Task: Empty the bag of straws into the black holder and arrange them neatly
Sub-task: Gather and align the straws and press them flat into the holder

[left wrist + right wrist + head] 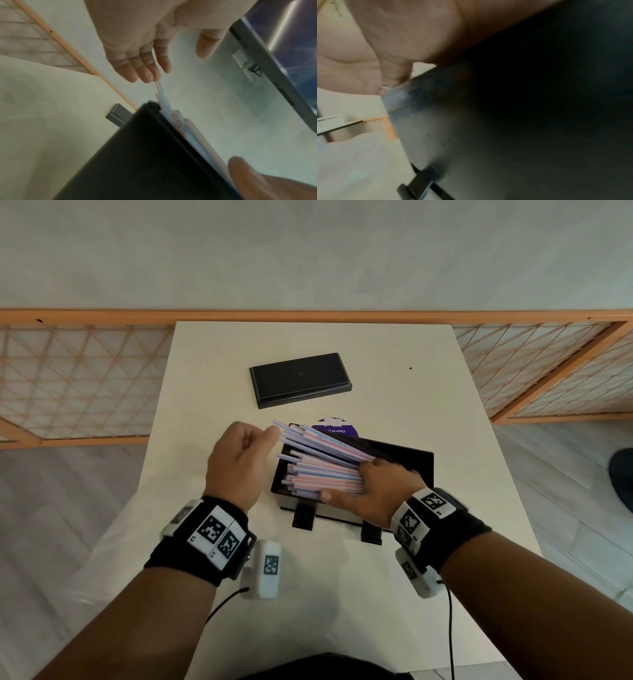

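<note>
On the table (445, 392), the black holder (404, 453) contains a pile of striped straws (322, 470), some sticking up over its far-left corner. The right hand (373, 491) presses flat on the pile's right end. The left hand (239, 463), fingers loosely curled, touches the raised straw tips.

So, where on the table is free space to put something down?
Free: the table right of the black lid, its left strip beside the left hand, and the near edge before the holder. Crowded: the middle, where the straws and right hand are.
</note>
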The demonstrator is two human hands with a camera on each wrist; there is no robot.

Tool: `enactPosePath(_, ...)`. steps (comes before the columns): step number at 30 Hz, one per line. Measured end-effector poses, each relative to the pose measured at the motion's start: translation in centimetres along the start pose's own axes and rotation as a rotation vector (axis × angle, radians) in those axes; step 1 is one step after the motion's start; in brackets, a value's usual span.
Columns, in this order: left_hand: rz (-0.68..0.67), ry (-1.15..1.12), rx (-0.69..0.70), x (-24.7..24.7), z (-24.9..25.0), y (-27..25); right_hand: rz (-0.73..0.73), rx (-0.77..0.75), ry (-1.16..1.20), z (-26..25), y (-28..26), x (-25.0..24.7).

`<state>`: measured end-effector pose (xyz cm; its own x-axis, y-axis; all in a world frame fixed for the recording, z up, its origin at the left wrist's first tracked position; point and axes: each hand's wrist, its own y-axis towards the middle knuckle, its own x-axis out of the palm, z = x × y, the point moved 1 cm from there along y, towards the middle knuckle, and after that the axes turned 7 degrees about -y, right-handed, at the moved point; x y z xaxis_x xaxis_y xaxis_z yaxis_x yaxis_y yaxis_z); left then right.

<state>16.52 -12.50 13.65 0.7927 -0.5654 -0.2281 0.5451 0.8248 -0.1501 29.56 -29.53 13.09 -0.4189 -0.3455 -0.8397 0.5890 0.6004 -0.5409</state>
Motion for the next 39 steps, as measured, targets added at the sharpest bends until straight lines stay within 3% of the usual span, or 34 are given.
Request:
enactPosePath(3, -0.028, 0.017, 0.12, 1.5, 0.7, -0.4, -0.02, -0.069, -0.021, -0.8, -0.2, -0.1)
enactPosePath(9, -0.085, 0.031, -0.017, 4.7, -0.9, -0.6, -0.021, 0.018, -0.169, -0.3, -0.3, -0.2)
enactPosePath(15, 0.002, 0.141, 0.096, 3.6, -0.8, 0.0, 0.005, -0.059, -0.073, -0.4, -0.7, 0.6)
enactPosePath(25, -0.209, 0.364, 0.413, 2.5, -0.7, -0.1, 0.019, -0.033, -0.085, 0.3, -0.6, 1.3)
enactPosePath(27, -0.14, 0.365, 0.424, 1.1, -0.5, -0.1, 0.037, -0.029, -0.09, 0.3, -0.4, 1.5)
enactPosePath(29, 0.068, 0.284, 0.318, -1.1, -0.2, 0.8, 0.05, -0.025, -0.087, 0.2, -0.3, 1.6)
enactPosePath(31, 0.256, 0.23, 0.082, -2.7, -0.5, 2.6, 0.058, -0.021, -0.089, 0.3, -0.1, 1.8)
enactPosePath(32, 0.287, 0.226, -0.042, -3.1, -0.8, 3.5, 0.061, -0.019, -0.092, 0.3, -0.1, 1.8)
enactPosePath(34, 0.24, 0.261, -0.194, -2.8, -1.4, 5.1, 0.061, -0.015, -0.095, 0.3, -0.1, 1.9)
enactPosePath(39, -0.025, 0.58, -0.268, -0.4, -3.6, 8.0, 0.031, -0.002, -0.106, 0.2, -0.2, 1.5)
